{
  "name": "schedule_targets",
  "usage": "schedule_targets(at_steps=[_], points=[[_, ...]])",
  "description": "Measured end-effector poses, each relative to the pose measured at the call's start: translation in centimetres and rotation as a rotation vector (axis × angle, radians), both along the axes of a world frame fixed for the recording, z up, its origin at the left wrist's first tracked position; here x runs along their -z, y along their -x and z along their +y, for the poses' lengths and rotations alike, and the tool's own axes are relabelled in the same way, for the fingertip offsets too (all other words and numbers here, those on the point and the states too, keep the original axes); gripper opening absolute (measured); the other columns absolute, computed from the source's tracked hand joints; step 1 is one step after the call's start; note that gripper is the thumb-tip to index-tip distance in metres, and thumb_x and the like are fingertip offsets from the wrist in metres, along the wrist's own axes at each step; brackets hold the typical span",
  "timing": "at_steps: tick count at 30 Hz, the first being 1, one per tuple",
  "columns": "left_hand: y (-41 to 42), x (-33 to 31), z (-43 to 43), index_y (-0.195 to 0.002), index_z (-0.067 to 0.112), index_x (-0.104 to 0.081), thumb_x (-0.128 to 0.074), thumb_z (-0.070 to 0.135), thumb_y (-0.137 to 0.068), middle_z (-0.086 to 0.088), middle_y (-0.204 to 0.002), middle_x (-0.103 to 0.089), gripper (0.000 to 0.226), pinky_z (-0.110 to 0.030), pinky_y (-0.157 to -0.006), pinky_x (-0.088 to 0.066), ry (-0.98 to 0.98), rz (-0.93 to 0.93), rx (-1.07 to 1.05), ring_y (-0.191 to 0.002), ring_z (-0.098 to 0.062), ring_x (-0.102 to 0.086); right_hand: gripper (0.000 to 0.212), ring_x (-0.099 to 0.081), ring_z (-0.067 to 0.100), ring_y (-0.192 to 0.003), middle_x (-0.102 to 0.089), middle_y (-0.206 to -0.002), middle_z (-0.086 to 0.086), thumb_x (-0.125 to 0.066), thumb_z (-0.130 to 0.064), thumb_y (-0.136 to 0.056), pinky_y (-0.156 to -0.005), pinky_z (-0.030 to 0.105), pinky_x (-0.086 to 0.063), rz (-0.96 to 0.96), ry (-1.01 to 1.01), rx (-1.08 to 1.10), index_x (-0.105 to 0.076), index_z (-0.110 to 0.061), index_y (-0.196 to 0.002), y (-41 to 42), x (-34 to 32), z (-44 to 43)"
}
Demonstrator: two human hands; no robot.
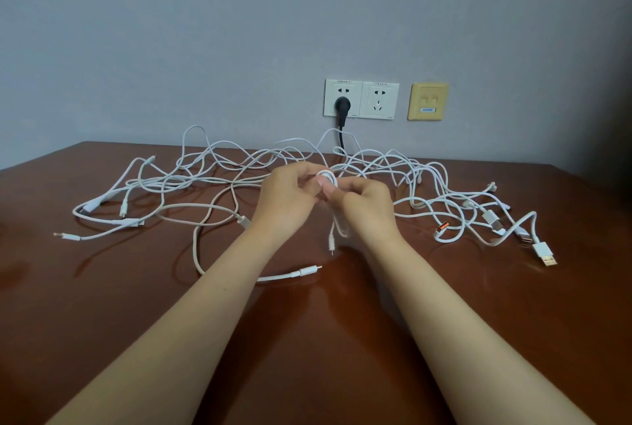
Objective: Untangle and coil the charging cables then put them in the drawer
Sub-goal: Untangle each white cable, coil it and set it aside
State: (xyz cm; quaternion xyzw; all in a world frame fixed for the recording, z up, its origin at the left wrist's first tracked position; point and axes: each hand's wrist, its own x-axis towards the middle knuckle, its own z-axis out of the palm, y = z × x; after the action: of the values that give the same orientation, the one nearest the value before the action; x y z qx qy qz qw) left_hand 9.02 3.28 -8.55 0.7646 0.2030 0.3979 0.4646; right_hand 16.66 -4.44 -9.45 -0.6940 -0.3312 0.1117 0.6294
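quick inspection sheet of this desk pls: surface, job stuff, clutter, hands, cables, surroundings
surface: glossy brown table
job's things: small white coil held above the table, one end hanging down
clutter: nothing seen
grippers: left hand and right hand both pinch the coil
cables: white cables tangled across the table, connectors lying loose at both sides
surroundings: grey wall, two sockets, black plug in one of them, yellow plate beside them

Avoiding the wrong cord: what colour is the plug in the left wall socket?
Black: the plug shows best in the head view.
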Motion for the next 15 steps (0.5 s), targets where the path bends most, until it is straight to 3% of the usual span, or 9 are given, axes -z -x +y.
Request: schedule_targets(at_steps=[4,7,11,13,15], points=[[-0.1,0.0,0.0,-0.082,0.026,-0.063,-0.054,0.002,-0.09,0.007,-0.083,-0.066,0.027,-0.042,-0.093,-0.051,0.065,0.013,0.076,-0.088,-0.02,-0.065,0.02,-0.068,0.029,-0.084,-0.07,-0.07,0.007,-0.071,-0.015,-0.077,-0.089,0.04,-0.052,0.271,-0.066,-0.013,-0.07,-0.015,-0.057,0.0,-0.2,0.0],[-0.3,0.0,0.1,-0.082,0.03,-0.065,-0.055,0.001,-0.088,0.011,-0.084,-0.067,0.032,-0.039,-0.095,-0.05,0.041,0.038,0.111,-0.092,-0.018,-0.066,0.022,-0.064,0.023,-0.073,-0.067,-0.067,0.005,-0.067,-0.008,-0.083,-0.079,0.034,-0.051,0.377,-0.107,-0.02,-0.067,-0.015,-0.062,-0.1,-0.5,-0.3],[-0.2,-0.2,-0.2,-0.091,0.012,-0.068,-0.053,-0.001,-0.089,0.0,-0.083,-0.065,0.02,-0.019,-0.074,-0.056,0.166,-0.03,0.115,-0.08,-0.015,-0.065,0.016,-0.066,0.025,-0.078,-0.07,-0.075,0.01,-0.069,-0.009,-0.08,-0.083,0.035,-0.053,0.316,-0.116,-0.068,-0.07,-0.014,-0.064,-0.1,-0.7,-0.5],[-0.1,-0.2,-0.2,-0.089,0.012,-0.066,-0.051,-0.002,-0.09,-0.001,-0.083,-0.064,0.02,-0.015,-0.069,-0.056,0.196,-0.053,0.095,-0.076,-0.011,-0.064,0.011,-0.062,0.018,-0.069,-0.067,-0.072,0.007,-0.065,-0.007,-0.082,-0.071,0.024,-0.051,0.309,-0.108,-0.141,-0.069,-0.011,-0.074,-0.2,-1.0,-0.8],[0.0,-0.2,0.0,-0.094,0.009,-0.066,-0.051,-0.001,-0.091,-0.001,-0.082,-0.064,0.019,-0.019,-0.071,-0.057,0.18,-0.05,0.053,-0.073,-0.011,-0.063,0.009,-0.059,0.016,-0.062,-0.064,-0.07,0.008,-0.061,-0.003,-0.084,-0.063,0.022,-0.051,0.306,-0.104,-0.212,-0.068,-0.007,-0.079,-0.1,-1.2,-1.1]])
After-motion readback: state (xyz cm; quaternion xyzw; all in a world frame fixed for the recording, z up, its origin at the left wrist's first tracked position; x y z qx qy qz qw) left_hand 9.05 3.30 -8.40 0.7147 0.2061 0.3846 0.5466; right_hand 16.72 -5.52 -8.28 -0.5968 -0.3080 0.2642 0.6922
